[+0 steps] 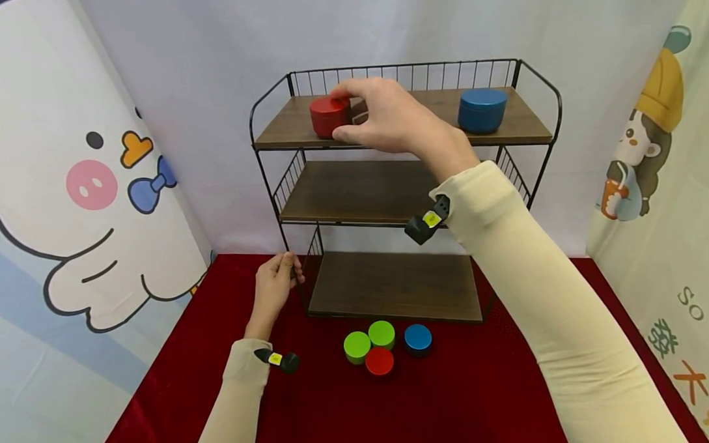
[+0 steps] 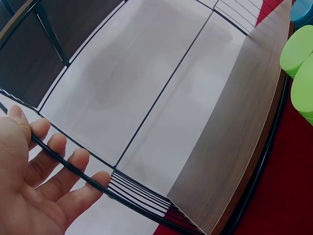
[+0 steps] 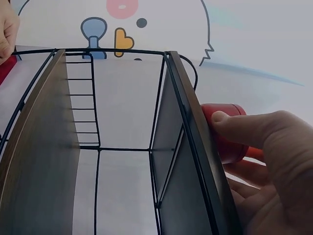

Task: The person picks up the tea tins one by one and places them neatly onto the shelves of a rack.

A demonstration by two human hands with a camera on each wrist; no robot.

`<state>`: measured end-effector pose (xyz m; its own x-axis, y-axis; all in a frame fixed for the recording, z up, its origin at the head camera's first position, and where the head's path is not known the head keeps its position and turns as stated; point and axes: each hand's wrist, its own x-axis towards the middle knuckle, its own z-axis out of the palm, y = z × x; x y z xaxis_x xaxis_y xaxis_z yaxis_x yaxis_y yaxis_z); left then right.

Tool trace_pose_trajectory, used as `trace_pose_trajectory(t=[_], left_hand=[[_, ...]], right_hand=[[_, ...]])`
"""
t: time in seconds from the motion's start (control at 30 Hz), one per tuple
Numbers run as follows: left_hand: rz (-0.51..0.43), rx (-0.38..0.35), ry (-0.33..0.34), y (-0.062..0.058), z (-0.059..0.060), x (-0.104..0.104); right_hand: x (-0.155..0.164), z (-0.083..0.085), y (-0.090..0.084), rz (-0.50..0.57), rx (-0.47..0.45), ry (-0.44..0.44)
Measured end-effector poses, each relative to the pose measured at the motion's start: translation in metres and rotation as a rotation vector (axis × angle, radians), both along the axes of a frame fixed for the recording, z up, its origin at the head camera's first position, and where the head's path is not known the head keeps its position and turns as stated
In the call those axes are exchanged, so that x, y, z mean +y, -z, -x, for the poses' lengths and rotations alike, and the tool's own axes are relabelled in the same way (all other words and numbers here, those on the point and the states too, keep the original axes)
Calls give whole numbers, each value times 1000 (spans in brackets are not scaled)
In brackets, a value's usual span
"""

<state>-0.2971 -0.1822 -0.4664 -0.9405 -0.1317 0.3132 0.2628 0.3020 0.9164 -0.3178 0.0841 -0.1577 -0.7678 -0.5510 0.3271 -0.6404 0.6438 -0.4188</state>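
Note:
A red tin (image 1: 327, 116) stands at the left of the top board of a three-tier wire shelf (image 1: 361, 189). My right hand (image 1: 349, 110) grips it, fingers over the lid and thumb low on its front side. In the right wrist view the thumb presses the red tin (image 3: 222, 128) just past the board's edge. My left hand (image 1: 282, 268) holds the shelf's front left wire leg near the table; in the left wrist view its fingers (image 2: 73, 164) lie behind the black wire. A blue tin (image 1: 482, 110) sits at the right of the top board.
On the red cloth (image 1: 471, 395) before the shelf sit two green tins (image 1: 357, 345) (image 1: 382, 333), a small red tin (image 1: 379, 360) and a small blue tin (image 1: 417, 338). The middle and bottom boards hold nothing. Printed curtains hang on both sides.

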Motion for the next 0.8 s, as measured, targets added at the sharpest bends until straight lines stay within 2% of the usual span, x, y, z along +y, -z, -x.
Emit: trace_pose_trajectory(t=[0.5, 0.67, 0.8], left_hand=[[-16, 4, 8, 0, 1, 0], [-9, -1, 8, 0, 1, 1], [-13, 5, 8, 0, 2, 1]], right_hand=[[6, -1, 0, 42, -43, -19], [13, -6, 3, 68, -15, 1], [21, -12, 7, 95, 51, 13]])
